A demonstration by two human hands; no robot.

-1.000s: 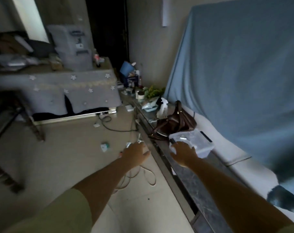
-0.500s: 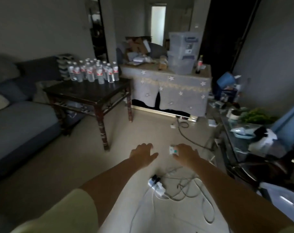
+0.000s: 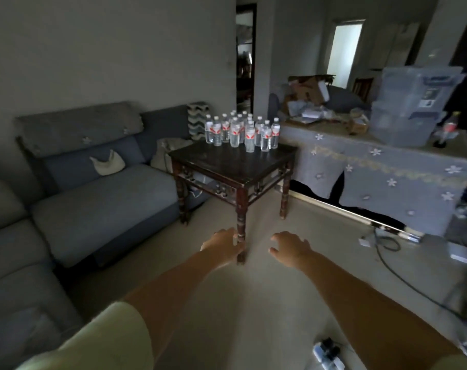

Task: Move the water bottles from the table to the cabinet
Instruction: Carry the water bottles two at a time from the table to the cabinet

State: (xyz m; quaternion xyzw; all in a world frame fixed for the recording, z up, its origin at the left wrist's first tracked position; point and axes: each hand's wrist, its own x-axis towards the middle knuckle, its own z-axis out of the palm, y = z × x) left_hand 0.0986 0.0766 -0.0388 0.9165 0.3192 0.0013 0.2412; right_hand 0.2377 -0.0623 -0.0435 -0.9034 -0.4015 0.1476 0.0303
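Several clear water bottles [image 3: 242,130] with red-and-white labels stand upright in a cluster at the far corner of a dark wooden table [image 3: 227,164] in the middle of the room. My left hand [image 3: 221,244] and my right hand [image 3: 289,247] reach forward, well short of the table, with loose fingers and nothing in them. In the image my left hand overlaps the table's near leg. No cabinet is recognisable in this view.
A blue-grey sofa [image 3: 93,193] runs along the left wall beside the table. A long surface under a star-patterned cloth [image 3: 387,166] carries plastic bins [image 3: 411,105] and clutter at the right. Cables [image 3: 387,244] and a power strip [image 3: 328,353] lie on the pale floor.
The view has swung left from the blue-draped wall and glass shelf to the sofa and table. The bottles came into view and now look nearer. Both hands stay held out, holding nothing.
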